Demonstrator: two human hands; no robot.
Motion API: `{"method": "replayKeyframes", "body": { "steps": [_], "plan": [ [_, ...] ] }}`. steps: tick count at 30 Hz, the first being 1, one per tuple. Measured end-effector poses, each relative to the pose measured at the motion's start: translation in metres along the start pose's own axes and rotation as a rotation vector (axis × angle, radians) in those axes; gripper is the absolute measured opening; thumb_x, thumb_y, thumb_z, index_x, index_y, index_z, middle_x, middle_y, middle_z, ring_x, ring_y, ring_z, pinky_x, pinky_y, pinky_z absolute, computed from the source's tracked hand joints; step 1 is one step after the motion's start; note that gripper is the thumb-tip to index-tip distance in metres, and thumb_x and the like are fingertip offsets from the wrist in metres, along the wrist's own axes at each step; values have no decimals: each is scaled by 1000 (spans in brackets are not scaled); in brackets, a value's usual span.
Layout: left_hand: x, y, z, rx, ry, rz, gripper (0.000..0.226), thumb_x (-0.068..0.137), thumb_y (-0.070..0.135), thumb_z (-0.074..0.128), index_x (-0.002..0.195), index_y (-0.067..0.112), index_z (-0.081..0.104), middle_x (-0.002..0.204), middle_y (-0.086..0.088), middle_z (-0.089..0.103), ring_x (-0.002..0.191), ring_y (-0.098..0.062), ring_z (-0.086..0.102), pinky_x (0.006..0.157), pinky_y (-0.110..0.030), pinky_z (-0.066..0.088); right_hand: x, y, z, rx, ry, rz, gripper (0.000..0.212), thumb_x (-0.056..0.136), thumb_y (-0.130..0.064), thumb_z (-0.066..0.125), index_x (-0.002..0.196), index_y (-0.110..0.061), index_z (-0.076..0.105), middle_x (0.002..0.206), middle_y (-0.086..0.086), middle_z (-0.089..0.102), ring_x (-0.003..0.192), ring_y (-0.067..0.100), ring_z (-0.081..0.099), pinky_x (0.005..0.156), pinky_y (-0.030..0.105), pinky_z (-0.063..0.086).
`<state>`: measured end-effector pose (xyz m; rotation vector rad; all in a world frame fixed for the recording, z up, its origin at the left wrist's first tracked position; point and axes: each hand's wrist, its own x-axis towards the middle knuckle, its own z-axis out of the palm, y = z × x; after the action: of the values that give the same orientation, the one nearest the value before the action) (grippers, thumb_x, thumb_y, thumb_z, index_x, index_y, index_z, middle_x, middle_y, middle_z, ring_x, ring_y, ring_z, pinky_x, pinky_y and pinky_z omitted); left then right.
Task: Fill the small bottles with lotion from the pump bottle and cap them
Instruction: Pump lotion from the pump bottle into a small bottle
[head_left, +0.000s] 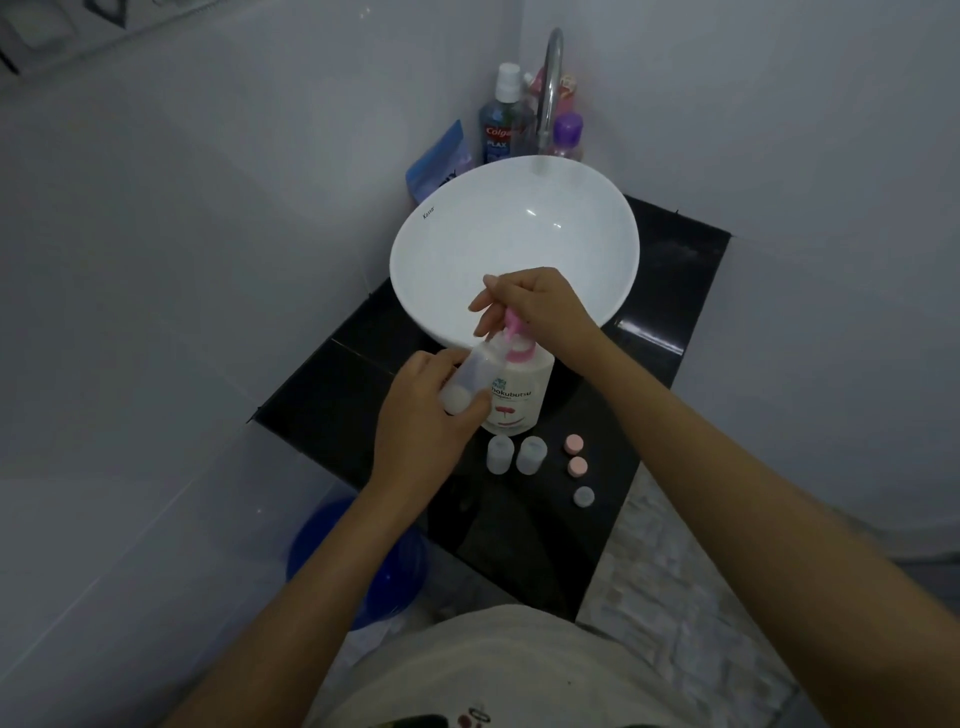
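Nearest on the black counter (670, 291), three loose caps (577, 467) are seen right of two uncapped small bottles (515, 455). A tilted small bottle (470, 382) is gripped by the left hand (423, 415) against the pump bottle (519, 387), whose pink pump head (514, 325) is grasped by the right hand (535, 306). Beyond lies the white basin (519, 234).

Left hand (421, 415) curled in a grip, right hand (540, 306) fingers bent downward.
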<state>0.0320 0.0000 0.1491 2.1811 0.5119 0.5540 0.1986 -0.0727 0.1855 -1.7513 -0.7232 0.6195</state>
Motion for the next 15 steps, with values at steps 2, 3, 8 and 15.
{"method": "replayKeyframes", "body": {
  "steps": [2,3,8,15],
  "plan": [
    [1,2,-1,-8,1,-4,37,82,32,68,117,23,60,101,6,57,87,-3,54,68,-10,39,0,1,1,-4,18,7,36,98,-25,48,80,-6,72,64,11,69,66,24,64,75,31,51],
    [2,2,-1,-12,0,-10,37,82,32,68,118,23,61,101,5,57,87,-3,54,68,-10,38,0,1,2,-3,24,11,36,98,-25,47,80,-7,72,64,10,69,65,21,64,73,27,51],
    [2,-1,-2,-50,-1,-18,39,84,33,67,121,23,61,97,8,55,85,6,52,67,-4,41,0,3,5,17,43,35,40,100,-23,41,84,-4,72,64,10,69,63,14,62,70,13,47],
    [7,-9,-5,-59,-21,-23,43,85,40,63,125,25,61,93,6,51,83,5,49,68,0,37,-2,12,15,24,107,100,41,101,-26,40,87,-4,71,64,7,67,57,11,56,65,24,47]
  ]
}}
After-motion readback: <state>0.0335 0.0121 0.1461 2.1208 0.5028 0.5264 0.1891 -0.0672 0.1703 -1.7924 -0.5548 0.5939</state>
